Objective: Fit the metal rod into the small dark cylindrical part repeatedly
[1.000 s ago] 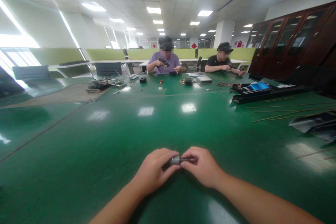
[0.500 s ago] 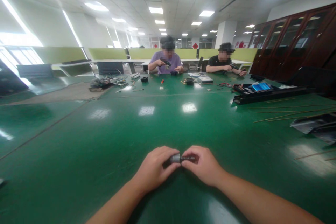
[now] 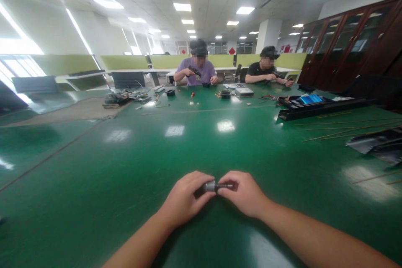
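While both forearms rest low on the green desk (image 3: pixel 132 163), the left hand (image 3: pixel 185 197) and right hand (image 3: pixel 245 192) close around opposite ends of a small grey cylindrical part (image 3: pixel 211 186), held between them just above the desk.

Both forearms come in bare from the near edge and angle toward each other, so that the two hands meet in front of the person, low over the bench. The left hand (image 3: pixel 185 199) lies knuckles up, its fingers curled inward and its thumb stretched toward the right, the fingertips closed in a pinch at the point where the hands meet. The right hand (image 3: pixel 245 192) mirrors it, back of the hand upward, fingers bent over and thumb tucked beneath, also pinched shut. The fingertips of the two hands are just beside each other. The right forearm runs long and straight toward the lower right corner; the left reaches in more steeply.
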The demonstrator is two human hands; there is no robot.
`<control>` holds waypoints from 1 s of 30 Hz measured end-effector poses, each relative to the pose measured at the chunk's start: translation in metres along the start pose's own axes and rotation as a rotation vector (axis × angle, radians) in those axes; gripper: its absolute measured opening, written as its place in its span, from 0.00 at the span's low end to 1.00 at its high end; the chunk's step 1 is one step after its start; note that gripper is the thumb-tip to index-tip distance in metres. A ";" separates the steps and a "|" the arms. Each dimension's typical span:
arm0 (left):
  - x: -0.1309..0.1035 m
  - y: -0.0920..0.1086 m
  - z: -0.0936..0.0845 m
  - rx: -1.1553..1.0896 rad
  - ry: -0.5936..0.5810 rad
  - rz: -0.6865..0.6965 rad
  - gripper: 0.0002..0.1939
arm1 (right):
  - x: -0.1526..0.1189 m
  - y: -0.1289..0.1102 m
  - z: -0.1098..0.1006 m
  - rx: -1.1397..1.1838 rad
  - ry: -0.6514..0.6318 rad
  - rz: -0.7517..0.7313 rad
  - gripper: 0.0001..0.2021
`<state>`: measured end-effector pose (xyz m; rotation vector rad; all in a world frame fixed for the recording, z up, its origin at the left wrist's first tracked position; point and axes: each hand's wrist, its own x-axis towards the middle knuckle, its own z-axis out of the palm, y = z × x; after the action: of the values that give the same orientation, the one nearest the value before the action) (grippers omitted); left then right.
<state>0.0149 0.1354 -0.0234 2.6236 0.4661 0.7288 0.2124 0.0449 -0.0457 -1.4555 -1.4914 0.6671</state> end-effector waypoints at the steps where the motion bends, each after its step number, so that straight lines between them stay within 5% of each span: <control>1: 0.000 0.000 0.000 0.000 0.003 0.002 0.11 | 0.000 0.000 0.000 -0.003 0.001 0.000 0.02; 30: -0.010 0.001 -0.001 -0.078 0.002 -0.047 0.12 | -0.006 -0.013 0.005 -0.017 0.016 0.057 0.03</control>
<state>0.0069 0.1311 -0.0267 2.5307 0.4878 0.7202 0.2010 0.0383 -0.0381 -1.5181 -1.4508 0.6772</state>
